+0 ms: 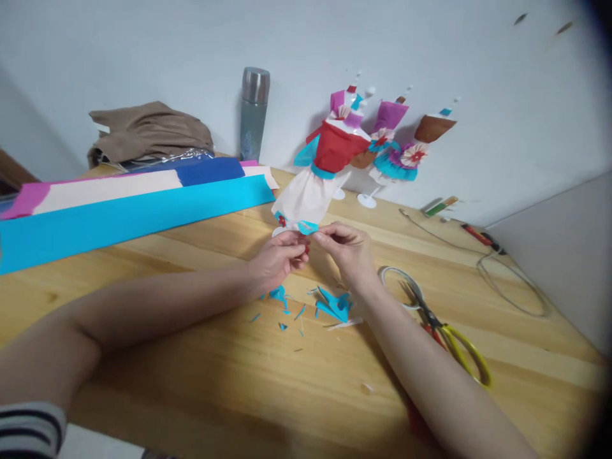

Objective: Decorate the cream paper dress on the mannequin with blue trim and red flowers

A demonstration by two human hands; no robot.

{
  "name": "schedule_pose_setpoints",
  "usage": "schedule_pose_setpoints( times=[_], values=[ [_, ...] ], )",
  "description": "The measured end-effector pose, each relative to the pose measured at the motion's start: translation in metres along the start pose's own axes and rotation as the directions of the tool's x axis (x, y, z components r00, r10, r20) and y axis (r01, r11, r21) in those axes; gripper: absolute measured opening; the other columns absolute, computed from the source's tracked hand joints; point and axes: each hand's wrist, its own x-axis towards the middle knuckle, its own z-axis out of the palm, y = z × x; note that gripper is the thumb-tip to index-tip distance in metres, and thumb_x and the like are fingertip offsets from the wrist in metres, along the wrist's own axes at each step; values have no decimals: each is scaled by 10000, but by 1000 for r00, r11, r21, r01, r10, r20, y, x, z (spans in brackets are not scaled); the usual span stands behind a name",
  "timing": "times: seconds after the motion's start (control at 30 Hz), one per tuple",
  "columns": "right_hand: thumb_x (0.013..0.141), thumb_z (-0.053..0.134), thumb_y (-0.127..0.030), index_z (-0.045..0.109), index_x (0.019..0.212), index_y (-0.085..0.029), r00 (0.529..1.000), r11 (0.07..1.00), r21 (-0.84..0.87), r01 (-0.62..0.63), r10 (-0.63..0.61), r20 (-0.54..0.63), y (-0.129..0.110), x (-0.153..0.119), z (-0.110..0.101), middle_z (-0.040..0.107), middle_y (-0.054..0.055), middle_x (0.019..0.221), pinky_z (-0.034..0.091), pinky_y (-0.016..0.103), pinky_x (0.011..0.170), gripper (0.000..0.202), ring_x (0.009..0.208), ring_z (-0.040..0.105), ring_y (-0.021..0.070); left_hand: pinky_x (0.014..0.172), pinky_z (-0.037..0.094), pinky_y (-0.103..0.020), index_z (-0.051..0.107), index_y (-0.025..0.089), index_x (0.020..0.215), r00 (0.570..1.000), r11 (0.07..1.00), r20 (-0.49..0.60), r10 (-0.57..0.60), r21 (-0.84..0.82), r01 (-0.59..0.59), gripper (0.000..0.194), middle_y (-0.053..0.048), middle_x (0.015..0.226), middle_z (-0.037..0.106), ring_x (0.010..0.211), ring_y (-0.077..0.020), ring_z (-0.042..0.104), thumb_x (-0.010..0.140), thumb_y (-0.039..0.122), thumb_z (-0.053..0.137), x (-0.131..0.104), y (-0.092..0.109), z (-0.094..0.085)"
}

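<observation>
Right grip (351,254): I pinch a blue strip (307,227) by the hem of the white skirt (306,196). Left grip (280,260): curled just beside, hold unclear. Dressed form (337,146) stands on tabletop (191,382), beyond blue scraps (335,306).

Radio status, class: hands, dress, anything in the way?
Left hand and right hand at blue trim on skirt. Red-topped dress on stand. Blue scraps, scissors nearby; apparently not obstructing.

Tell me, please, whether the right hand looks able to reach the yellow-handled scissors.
Probably yes: the scissors lie beside the right forearm, their yellow loop uncovered, though the right hand looks busy with a blue piece.
</observation>
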Motion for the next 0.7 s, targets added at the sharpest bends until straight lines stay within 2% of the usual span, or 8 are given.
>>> schedule_pose_setpoints(
  times=[0.07, 0.13, 0.27, 0.33, 0.43, 0.53, 0.7],
  values=[
    [704, 791, -371, 714, 658, -240, 999, 998, 32, -45, 45, 11, 0, 0, 0, 667, 21, 656, 452, 329, 632, 159, 608, 574, 165, 567, 375, -217, 632, 143, 828, 1000, 1000, 8, -10, 16, 10, 114, -2, 787, 614, 619, -74, 542, 751, 109, 708, 1, 1, 1],
    [690, 799, -379, 717, 656, -244, 999, 998, 42, -38, 37, 18, -2, -2, -2, 661, 19, 653, 454, 329, 626, 162, 607, 571, 164, 554, 365, -218, 629, 147, 835, 1000, 999, 18, -19, 27, 19, 138, 3, 789, 606, 609, -74, 537, 739, 123, 725, 2, 1, 1],
    [700, 799, -365, 751, 677, -275, 991, 990, 55, 127, -129, 36, -5, -7, -4, 656, 17, 688, 475, 344, 672, 105, 668, 588, 178, 545, 351, -217, 643, 160, 882, 999, 999, 33, -30, 40, 29, 202, 21, 759, 588, 594, -71, 520, 714, 132, 753, 4, 2, 2],
    [710, 792, -346, 754, 678, -274, 986, 985, 48, 163, -164, 7, -4, -7, -2, 653, 13, 681, 478, 344, 687, 87, 666, 590, 173, 548, 352, -219, 642, 164, 880, 999, 999, 36, -25, 42, 23, 206, 18, 760, 594, 604, -76, 522, 711, 138, 757, 5, 3, 1],
    [699, 788, -334, 727, 653, -243, 996, 997, 38, 65, -62, -63, 2, -3, 3, 634, 2, 623, 464, 321, 633, 119, 596, 571, 152, 549, 349, -220, 623, 158, 826, 999, 999, 45, -21, 50, 19, 173, 9, 743, 589, 617, -84, 525, 721, 170, 761, 6, 4, 1],
    [674, 794, -373, 705, 653, -219, 997, 996, 75, -44, 48, -62, 7, 2, 8, 664, 13, 636, 477, 309, 604, 179, 587, 596, 153, 543, 333, -217, 625, 155, 794, 998, 997, 53, -20, 71, 16, 171, 13, 684, 561, 605, -84, 511, 723, 203, 773, 8, 6, 0],
    [655, 772, -400, 676, 574, -213, 991, 987, 114, -112, 119, -55, 3, 2, 11, 623, -4, 535, 428, 277, 533, 226, 493, 506, 114, 530, 312, -218, 646, 154, 757, 997, 996, 72, -25, 87, 19, 170, 16, 644, 553, 578, -79, 491, 716, 242, 786, 10, 8, -1]
  ],
)
